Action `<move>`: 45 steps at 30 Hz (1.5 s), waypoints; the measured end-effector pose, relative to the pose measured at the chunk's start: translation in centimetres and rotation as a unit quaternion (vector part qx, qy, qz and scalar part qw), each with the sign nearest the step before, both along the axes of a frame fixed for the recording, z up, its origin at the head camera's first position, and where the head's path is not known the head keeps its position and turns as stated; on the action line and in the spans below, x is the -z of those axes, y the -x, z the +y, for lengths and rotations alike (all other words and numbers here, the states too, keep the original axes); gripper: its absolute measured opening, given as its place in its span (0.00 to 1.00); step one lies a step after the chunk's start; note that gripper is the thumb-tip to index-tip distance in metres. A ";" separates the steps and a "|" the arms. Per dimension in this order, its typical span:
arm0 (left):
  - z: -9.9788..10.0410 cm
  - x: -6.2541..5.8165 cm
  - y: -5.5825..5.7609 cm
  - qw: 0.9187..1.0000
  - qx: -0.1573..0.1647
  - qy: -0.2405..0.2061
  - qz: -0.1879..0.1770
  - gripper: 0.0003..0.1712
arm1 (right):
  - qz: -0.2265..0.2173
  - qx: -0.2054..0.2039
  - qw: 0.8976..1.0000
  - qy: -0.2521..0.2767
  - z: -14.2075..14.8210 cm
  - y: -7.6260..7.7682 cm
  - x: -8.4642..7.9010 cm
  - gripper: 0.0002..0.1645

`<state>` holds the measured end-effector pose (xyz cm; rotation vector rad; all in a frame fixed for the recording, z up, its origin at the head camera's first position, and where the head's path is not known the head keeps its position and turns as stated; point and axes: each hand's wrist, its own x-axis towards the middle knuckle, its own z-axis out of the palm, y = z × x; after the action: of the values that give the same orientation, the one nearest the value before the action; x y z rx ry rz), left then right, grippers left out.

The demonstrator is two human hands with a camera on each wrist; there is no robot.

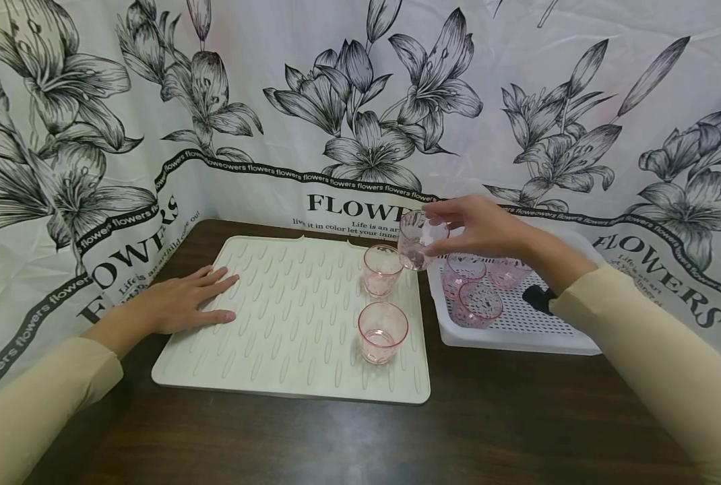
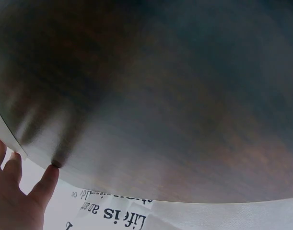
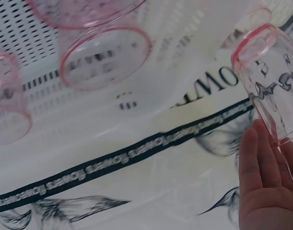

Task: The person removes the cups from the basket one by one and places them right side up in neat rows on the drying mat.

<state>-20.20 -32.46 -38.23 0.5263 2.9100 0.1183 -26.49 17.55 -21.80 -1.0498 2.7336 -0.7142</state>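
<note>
My right hand [image 1: 484, 225] grips a clear pink-tinted glass [image 1: 418, 237] between thumb and fingers, over the back right part of a cream ridged mat [image 1: 288, 310]. In the right wrist view, that glass [image 3: 275, 91] has a pink rim, and the fingers [image 3: 266, 167] lie along its side. Two similar glasses stand upright on the mat's right side, a rear glass [image 1: 380, 273] close to the held one and a front glass [image 1: 382, 335]. With fingers spread, my left hand [image 1: 181, 303] rests on the mat's left edge.
A white perforated basket [image 1: 518, 342] sits right of the mat, with several pink glasses [image 1: 480, 304] inside. Both mat and basket rest on a dark wooden table [image 1: 312, 438]. Behind hangs a white flower-printed curtain [image 1: 233, 195] with black lettering.
</note>
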 end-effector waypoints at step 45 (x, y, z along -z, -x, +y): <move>-0.2 0.0 0.1 1.000 0.004 0.001 0.007 0.52 | -0.033 -0.183 0.978 -0.097 -13.3 -5.4 6.5 0.47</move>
<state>-20.27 -32.66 -38.27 0.5393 2.9203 0.1116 -21.05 4.26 -28.31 -1.3976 2.3943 -0.4057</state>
